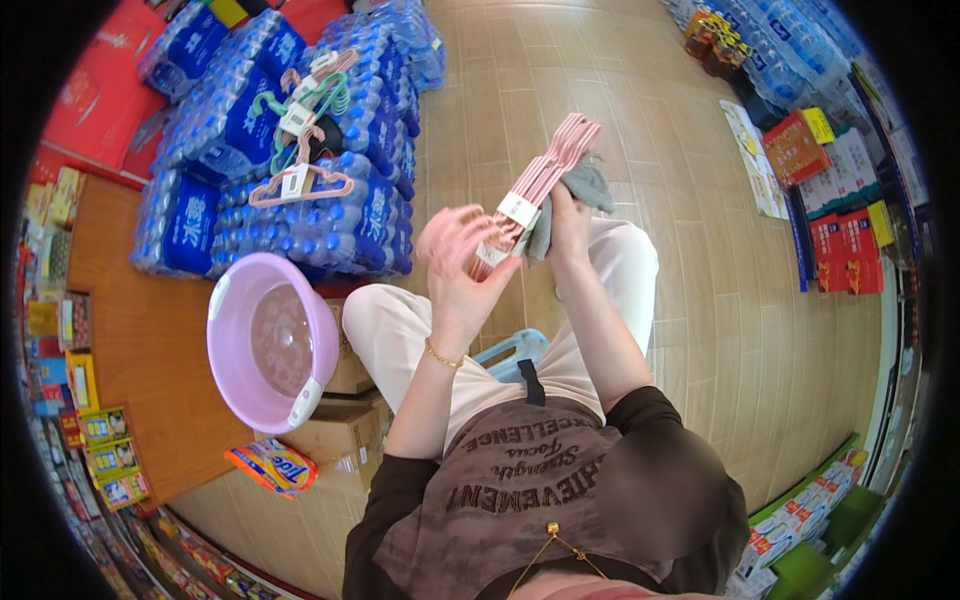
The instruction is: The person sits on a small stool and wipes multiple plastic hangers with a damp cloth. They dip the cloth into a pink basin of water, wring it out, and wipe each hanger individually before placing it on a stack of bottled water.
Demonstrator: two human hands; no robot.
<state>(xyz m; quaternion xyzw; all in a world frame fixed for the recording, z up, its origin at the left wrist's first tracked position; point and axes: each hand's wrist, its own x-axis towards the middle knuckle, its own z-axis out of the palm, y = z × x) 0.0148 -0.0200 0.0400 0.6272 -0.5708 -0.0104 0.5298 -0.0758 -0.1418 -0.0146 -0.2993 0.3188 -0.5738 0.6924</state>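
A bundle of pink plastic hangers (534, 180) with white paper bands is held up at a slant above my knees. My left hand (463, 281), with a gold bracelet at the wrist, is at the bundle's lower end, thumb against it and fingers blurred. My right hand (571, 229) grips a grey cloth (589, 184) beside the hangers. More pink hangers (334, 193) and green hangers (339, 94) lie on packs of bottled water. To the left is a purple plastic basin (324, 330) holding some cloudy liquid.
Blue-wrapped water bottle packs (375, 214) are stacked at the upper left. A wooden counter (161, 330), cardboard boxes (349, 439) and a Tide bag (276, 466) are at the left. A light blue plastic stool (531, 343) shows between my legs. Boxed goods (795, 150) stand at the right.
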